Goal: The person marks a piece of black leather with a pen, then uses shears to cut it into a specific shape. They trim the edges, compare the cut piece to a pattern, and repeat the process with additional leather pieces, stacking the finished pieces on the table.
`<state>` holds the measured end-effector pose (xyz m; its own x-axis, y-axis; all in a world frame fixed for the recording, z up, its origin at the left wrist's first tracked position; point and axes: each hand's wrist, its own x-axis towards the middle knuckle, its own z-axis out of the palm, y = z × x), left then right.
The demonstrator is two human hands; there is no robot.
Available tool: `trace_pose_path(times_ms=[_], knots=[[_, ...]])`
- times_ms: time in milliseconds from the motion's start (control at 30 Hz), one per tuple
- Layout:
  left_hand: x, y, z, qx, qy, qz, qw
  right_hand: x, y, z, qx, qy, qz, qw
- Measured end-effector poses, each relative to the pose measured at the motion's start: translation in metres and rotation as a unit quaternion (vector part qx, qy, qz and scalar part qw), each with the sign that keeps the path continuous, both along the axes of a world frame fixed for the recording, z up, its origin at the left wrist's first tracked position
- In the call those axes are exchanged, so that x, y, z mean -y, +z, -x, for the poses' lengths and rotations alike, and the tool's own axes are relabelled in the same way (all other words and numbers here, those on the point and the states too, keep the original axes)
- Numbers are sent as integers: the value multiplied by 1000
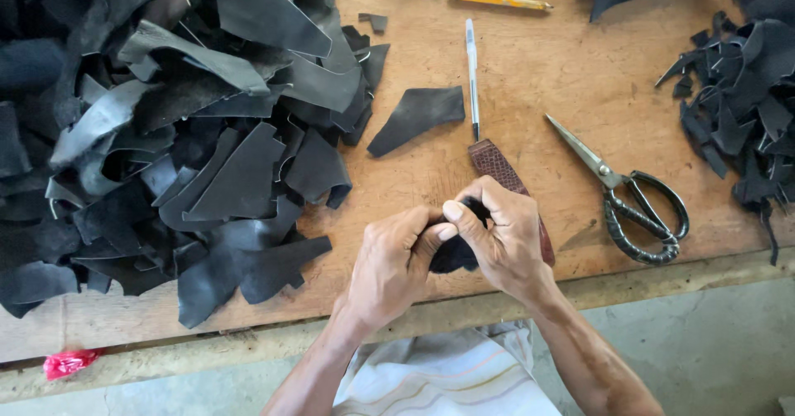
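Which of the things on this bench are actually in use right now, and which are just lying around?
In use:
left hand
right hand
black leather piece, gripped by both hands

Lying about:
scissors
pen
pencil
brown strip
loose cut piece
left scrap pile
right scrap pile

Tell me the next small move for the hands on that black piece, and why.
Probably free one hand and reach for the scissors. Both the left hand and right hand pinch the small black leather piece bunched between them, and the scissors lie untouched just right of them.
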<state>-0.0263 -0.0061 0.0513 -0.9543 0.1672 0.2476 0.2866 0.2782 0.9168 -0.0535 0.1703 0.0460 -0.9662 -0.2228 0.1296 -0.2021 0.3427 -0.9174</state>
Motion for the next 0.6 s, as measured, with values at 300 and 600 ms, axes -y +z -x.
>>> trace_pose_path(times_ms=[300, 600], knots=[[0, 6, 3, 142, 52, -2, 989, 4, 0, -1, 49, 12, 18, 999], [22, 33, 12, -42, -31, 175, 983, -35, 30, 0, -55, 114, -66, 990]])
